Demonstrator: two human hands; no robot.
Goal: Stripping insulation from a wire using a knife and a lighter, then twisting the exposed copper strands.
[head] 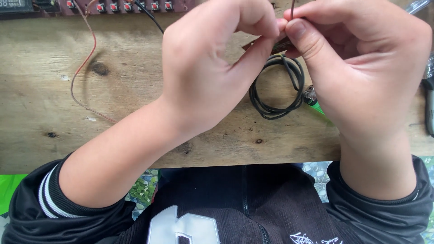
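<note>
Both hands, left [212, 68] and right [361, 68], pinch thin wire [292, 9] between fingertips, above black cable coil [275, 90].

At the far left corner of the wooden board [54, 135], cut off by the top edge of the view, sits a small dark screen [16, 5]: a flat rectangle with a dull grey-green face in a dark frame. It is mounted at the left end of a reddish-brown circuit board [58, 11], beside a row of small red push buttons [133, 6]. No packages, labels or signs show anywhere else.
</note>
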